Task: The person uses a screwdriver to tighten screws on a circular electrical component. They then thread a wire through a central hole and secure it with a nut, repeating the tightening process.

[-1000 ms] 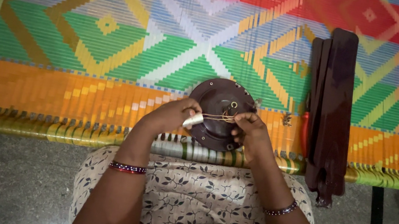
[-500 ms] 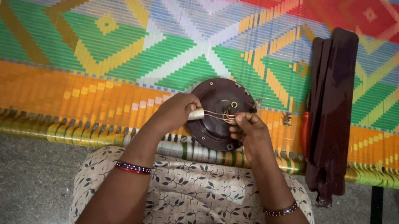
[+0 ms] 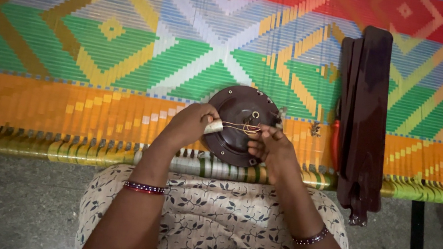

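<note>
A round brown disc lies on a woven cot. Left hand pinches a white sleeve; right hand pinches thin wires taut. Best kept taut and untangled.

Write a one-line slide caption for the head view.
Left hand and right hand pull thin wires across a round brown fan motor housing on a colourful woven cot, beside stacked brown fan blades.

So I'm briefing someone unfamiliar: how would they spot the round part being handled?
On the woven cot, follow its orange band to both hands. Between the left hand and right hand lies a dark brown disc, the only round thing, unlike the long blades beside it.
</note>
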